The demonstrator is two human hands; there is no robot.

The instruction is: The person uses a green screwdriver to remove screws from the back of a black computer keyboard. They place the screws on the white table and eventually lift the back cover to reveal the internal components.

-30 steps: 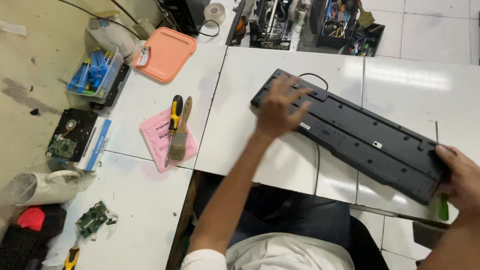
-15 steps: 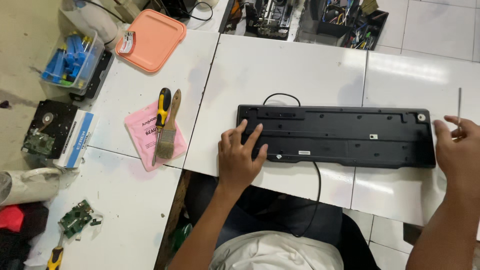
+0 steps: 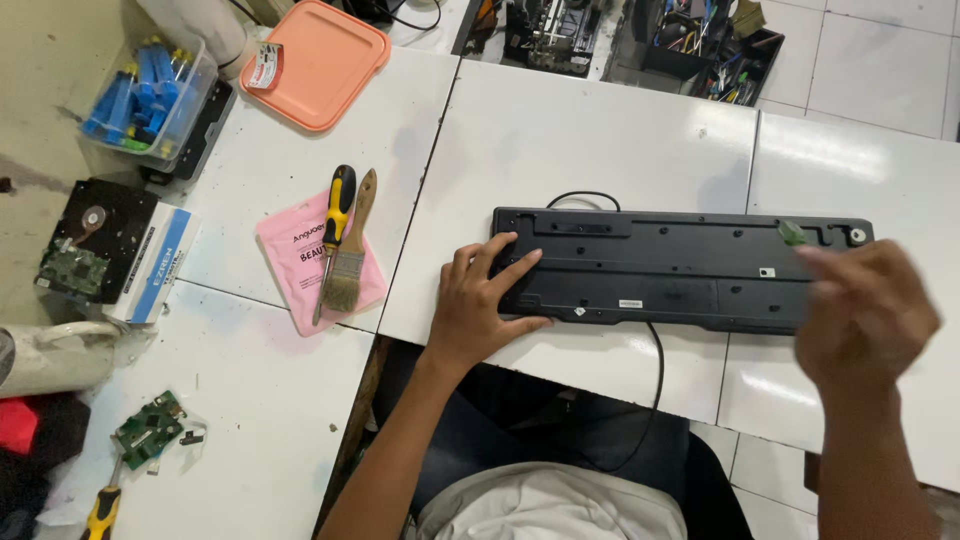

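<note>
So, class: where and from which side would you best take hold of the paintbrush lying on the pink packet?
Grip the paintbrush by its bare wooden handle, coming from above and from the right. It lies flat with the bristles toward the person, and the yellow-handled screwdriver sits tight against its left side, so that side is blocked.

Far left: clear plastic box [image 3: 150, 100] of blue parts, beside an orange lid [image 3: 318, 62].
Left, middle: pink pouch [image 3: 312, 262] with a yellow-handled screwdriver [image 3: 333, 232] and a paintbrush [image 3: 350, 250] lying on it, side by side.
Left edge: opened hard drive [image 3: 88, 240] on a white box [image 3: 160, 265].
Near left: green circuit board [image 3: 148, 430]; another yellow-handled screwdriver [image 3: 102, 512].
Far right: black tray of tools [image 3: 705, 45].
</note>
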